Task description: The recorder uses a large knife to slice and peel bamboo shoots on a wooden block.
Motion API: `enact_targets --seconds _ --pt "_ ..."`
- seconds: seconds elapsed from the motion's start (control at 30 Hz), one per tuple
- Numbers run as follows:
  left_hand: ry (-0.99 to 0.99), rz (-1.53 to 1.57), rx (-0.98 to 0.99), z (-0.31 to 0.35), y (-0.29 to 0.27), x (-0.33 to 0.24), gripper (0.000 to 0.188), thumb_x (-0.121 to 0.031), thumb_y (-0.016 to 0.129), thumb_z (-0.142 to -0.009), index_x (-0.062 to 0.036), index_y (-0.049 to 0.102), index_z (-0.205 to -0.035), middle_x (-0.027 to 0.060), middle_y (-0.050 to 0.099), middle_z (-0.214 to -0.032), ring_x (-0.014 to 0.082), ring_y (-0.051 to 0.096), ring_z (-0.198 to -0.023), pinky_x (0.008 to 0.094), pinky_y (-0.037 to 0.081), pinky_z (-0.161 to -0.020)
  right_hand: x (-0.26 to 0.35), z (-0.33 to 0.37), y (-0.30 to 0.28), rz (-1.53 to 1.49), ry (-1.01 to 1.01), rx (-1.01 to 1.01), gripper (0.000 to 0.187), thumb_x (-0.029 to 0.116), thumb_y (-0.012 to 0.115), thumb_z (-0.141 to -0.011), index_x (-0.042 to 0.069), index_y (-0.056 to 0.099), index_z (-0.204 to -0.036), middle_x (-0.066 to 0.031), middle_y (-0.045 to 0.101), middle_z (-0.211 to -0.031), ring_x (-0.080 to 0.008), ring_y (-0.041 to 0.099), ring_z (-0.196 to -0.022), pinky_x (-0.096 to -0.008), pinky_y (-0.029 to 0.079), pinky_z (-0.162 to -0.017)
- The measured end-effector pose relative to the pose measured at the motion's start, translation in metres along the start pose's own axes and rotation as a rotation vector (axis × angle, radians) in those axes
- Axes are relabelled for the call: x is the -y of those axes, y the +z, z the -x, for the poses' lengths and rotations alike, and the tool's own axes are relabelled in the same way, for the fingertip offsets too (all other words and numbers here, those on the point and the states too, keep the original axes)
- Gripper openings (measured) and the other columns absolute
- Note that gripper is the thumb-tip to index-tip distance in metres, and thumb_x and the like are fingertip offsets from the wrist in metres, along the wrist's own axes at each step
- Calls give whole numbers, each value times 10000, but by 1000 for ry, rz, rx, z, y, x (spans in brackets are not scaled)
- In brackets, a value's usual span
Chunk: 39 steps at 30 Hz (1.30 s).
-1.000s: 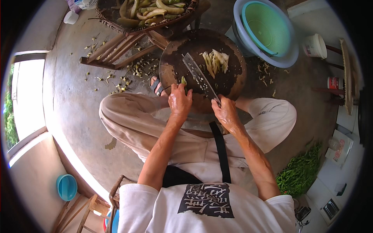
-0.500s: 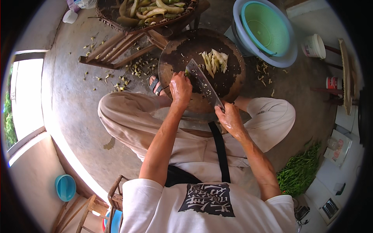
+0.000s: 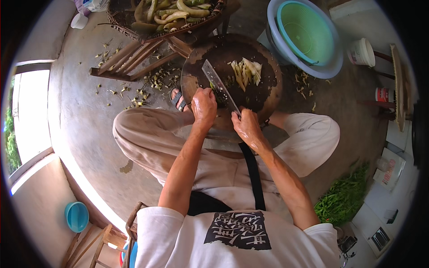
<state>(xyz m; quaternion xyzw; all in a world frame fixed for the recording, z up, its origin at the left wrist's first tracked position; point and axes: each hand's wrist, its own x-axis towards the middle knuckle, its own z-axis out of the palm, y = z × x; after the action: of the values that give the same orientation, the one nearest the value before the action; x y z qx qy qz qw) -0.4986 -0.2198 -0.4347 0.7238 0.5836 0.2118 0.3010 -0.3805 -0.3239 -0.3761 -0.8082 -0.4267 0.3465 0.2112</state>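
My right hand (image 3: 247,129) is wrapped round the handle of a wide-bladed cleaver (image 3: 220,85), whose blade slants up and left over a round wooden chopping board (image 3: 263,99). Bits of white seed cling to the blade. Left of the blade, my left hand (image 3: 204,106) is closed, knuckles up, on a green pepper (image 3: 212,84); only a small part of the pepper shows. Farther back on the board lies a pile of pale pepper strips (image 3: 246,72), with seeds scattered round it.
A wicker basket (image 3: 123,27) of long pale green peppers stands on a wooden chair (image 3: 120,60) beyond the board. Back right are stacked blue and green basins (image 3: 328,67). Pepper tops (image 3: 156,80) litter the floor; green leafy plants (image 3: 342,198) lie at right.
The cleaver and my right hand have moved left and slightly nearer to me, and the blade now lies more to the left. My left hand has shifted a little nearer to me.
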Motion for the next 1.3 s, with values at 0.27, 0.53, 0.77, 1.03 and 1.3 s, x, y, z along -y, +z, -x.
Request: enact_targets --seconds 0.27,0.53,0.77,1.03,1.3 --pt "-96 51 40 17 -7 -9 210 -203 677 -806 0 662 -859 191 614 -815 373 618 -784 464 479 -699 2 8 -12 -147 -38 -50 214 145 593 -862 -58 575 -795 -263 591 -650 -431 630 -705 -444 477 -595" --pt "-107 28 21 16 -4 -1 202 -195 650 -806 6 652 -827 199 617 -823 392 611 -790 479 479 -715 3 21 -37 -135 -30 -14 204 137 575 -875 -57 572 -810 -266 591 -672 -430 622 -698 -433 470 -584" --pt "-140 27 58 22 -5 -9 193 -181 621 -827 8 654 -846 205 611 -828 403 607 -800 480 477 -718 -7 30 -34 -71 -48 63 229 153 575 -879 -61 568 -796 -265 587 -662 -447 602 -676 -449 467 -576" --pt "-134 41 -13 27 -3 -3 181 -152 655 -801 -3 701 -892 178 637 -825 350 633 -761 415 492 -717 -9 39 -41 82 -74 111 216 141 584 -872 -52 540 -788 -271 579 -634 -453 597 -640 -488 474 -575" --pt "-113 44 -18 26 0 0 158 -139 643 -812 -13 701 -887 157 624 -823 347 625 -768 411 487 -705 -6 17 -7 133 -91 41 209 144 590 -858 -48 556 -781 -265 601 -657 -446 616 -674 -487 498 -604"
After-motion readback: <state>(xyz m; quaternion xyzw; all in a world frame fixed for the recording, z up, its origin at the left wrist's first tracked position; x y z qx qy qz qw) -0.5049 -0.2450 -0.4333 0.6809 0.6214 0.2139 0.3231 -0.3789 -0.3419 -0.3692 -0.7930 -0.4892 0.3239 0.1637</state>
